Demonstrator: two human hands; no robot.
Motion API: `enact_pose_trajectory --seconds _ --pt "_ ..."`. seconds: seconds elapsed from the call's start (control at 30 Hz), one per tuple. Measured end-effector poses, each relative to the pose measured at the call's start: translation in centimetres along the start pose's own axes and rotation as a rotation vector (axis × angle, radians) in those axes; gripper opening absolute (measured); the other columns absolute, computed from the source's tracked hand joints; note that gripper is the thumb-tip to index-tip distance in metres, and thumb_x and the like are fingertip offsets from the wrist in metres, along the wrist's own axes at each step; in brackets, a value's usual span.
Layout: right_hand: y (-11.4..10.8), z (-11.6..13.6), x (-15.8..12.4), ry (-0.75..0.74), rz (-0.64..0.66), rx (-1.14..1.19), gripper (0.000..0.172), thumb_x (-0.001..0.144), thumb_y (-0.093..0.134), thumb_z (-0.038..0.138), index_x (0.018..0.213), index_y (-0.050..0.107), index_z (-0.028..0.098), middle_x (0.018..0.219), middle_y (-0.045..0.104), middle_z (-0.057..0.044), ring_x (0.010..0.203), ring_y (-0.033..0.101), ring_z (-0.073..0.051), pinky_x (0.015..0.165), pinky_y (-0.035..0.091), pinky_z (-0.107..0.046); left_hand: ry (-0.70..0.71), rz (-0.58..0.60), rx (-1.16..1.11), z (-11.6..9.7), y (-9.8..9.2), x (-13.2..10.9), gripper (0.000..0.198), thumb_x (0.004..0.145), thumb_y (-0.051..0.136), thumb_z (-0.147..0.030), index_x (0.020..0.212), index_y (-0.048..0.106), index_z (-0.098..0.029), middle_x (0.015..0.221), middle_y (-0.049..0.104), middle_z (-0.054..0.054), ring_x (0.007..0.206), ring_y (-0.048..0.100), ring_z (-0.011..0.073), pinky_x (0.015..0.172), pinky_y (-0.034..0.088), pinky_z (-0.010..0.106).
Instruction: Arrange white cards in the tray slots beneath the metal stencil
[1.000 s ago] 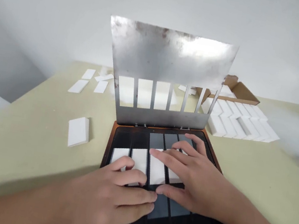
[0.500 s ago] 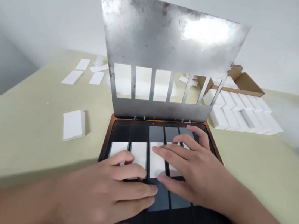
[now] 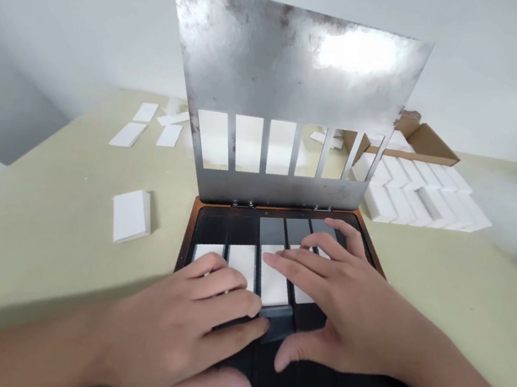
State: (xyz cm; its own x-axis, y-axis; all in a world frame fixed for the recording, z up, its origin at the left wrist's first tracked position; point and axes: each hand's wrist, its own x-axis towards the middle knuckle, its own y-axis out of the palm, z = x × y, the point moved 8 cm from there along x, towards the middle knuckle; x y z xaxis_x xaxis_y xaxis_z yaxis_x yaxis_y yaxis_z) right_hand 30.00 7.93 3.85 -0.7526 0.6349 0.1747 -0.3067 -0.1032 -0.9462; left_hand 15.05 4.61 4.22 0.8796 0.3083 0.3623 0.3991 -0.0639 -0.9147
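On the pale green table [image 3: 53,220], a black tray [image 3: 213,229] lies with a slotted steel plate [image 3: 287,74] raised at its 12 o'clock edge. Both hands rest open, gripping nothing: the left hand [image 3: 178,331] lies on white pads [image 3: 273,281] in the tray, and the right hand [image 3: 347,312] lies over the pads further right. More white blocks [image 3: 414,202] sit at 2 o'clock.

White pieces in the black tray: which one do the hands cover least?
The third piece from the left, between the hands: most of its face shows, while the left hand and right hand cover much of the others.
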Motion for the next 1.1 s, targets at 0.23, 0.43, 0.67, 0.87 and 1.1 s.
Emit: enact_pose_trajectory --seconds 0.23,0.43,0.67,0.87,1.1 --pt "0.5 0.2 0.2 0.014 -0.028 -0.07 0.061 0.104 0.062 0.054 0.152 0.054 0.018 0.125 0.075 -0.008 0.119 0.056 -0.029 0.125 0.018 -0.059 -0.193 -0.09 0.042 1.7 0.1 -0.6 0.041 0.103 0.059 -0.03 0.141 0.063 -0.013 0.118 0.064 0.013 0.099 0.056 0.0271 0.088 0.04 0.044" --pt "0.7 -0.2 0.7 0.013 -0.074 -0.103 0.051 0.108 0.059 0.032 0.156 0.05 0.02 0.113 0.076 -0.004 0.113 0.055 -0.027 0.122 0.022 -0.059 -0.073 -0.17 0.052 0.6 -0.8 -0.8 0.026 0.103 0.06 -0.027 0.125 0.068 -0.015 0.126 0.068 0.011 0.105 0.057 0.0272 0.093 0.041 0.044" --pt "0.7 -0.5 1.0 -0.008 -0.13 -0.113 0.045 0.106 0.061 0.027 0.151 0.056 0.02 0.103 0.077 -0.003 0.107 0.056 -0.026 0.121 0.023 -0.059 0.016 0.07 0.112 -0.4 1.1 0.3 0.041 0.109 0.057 -0.049 0.139 0.068 -0.023 0.146 0.068 -0.005 0.124 0.058 0.022 0.103 0.033 0.042" --pt "0.8 -0.7 0.8 0.005 -0.126 -0.088 0.044 0.107 0.057 0.024 0.151 0.057 0.02 0.108 0.077 -0.004 0.11 0.056 -0.027 0.122 0.022 -0.059 -0.056 0.07 0.146 0.1 1.3 -0.1 0.044 0.108 0.057 -0.051 0.142 0.066 -0.023 0.147 0.068 -0.003 0.117 0.06 0.0239 0.097 0.033 0.044" --pt "0.5 -0.6 0.6 0.02 -0.081 -0.013 0.046 0.106 0.052 0.018 0.152 0.055 0.02 0.11 0.077 -0.002 0.115 0.055 -0.026 0.123 0.02 -0.058 -0.12 0.043 0.161 0.2 1.4 0.1 0.046 0.11 0.053 -0.052 0.144 0.065 -0.023 0.15 0.065 -0.002 0.114 0.061 0.0237 0.092 0.033 0.047"
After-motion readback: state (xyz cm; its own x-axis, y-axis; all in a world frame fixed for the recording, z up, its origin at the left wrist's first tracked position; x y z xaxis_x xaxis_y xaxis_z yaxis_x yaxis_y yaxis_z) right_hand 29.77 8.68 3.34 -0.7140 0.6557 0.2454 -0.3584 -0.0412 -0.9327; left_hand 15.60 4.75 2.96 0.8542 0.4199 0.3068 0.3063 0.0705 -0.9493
